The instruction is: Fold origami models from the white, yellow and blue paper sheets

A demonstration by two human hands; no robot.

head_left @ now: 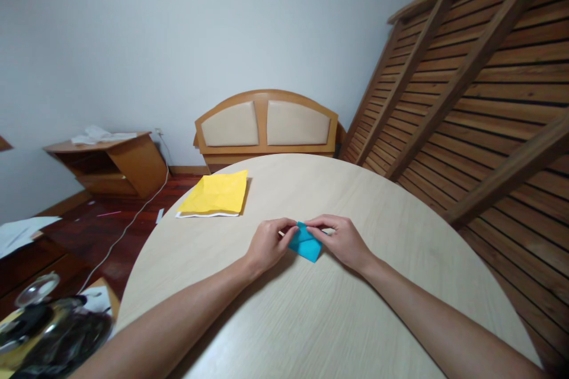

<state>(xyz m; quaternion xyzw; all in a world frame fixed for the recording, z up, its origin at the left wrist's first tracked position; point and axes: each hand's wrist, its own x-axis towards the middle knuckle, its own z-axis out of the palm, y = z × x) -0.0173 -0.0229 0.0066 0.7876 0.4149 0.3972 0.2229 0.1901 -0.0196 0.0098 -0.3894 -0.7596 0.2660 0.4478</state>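
Observation:
A small piece of folded blue paper is held between my two hands, just above the pale round table. My left hand pinches its upper left edge between thumb and fingers. On the other side, my right hand pinches the upper right edge the same way. Crease lines cross the paper, and its lower corner points down toward me. The fingertips hide parts of its upper edges.
Yellow paper with a white sheet under it lies at the table's far left. Beyond the table stands a headboard. Wooden slats lean along the right. A cable crosses the floor at left, near a wooden cabinet.

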